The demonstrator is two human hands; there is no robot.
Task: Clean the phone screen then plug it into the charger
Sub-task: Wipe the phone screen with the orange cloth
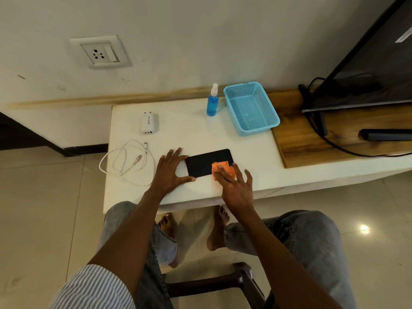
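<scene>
Around your work you have a white table (256,152) with several things laid out. At the far edge a blue spray bottle (212,103) stands upright, and just beside it on the right sits a light blue mesh basket (269,112). Farther left, a white charger (149,124) lies flat with its prongs toward the wall, and nearer you a white cable (124,162) lies loosely coiled, both plugs free, close to your left hand (170,169). A wall socket (100,52) sits on the wall above and left of the table. To the right, a dark screen (367,63) leans over a wooden surface with black cords trailing across it. Nothing lies between the phone and the charger or cable except your left hand.

The phone (204,163) lies flat, dark face up, near the front edge of the table in the middle. Its long axis runs left to right, tilted slightly so the right end sits farther from you.

Your left hand is spread flat, thumb and forefinger bracketing the phone's left end and steadying it. Your right hand (234,182) has its fingers extended, pressing an orange cloth (219,167) onto the right part of the screen.
</scene>
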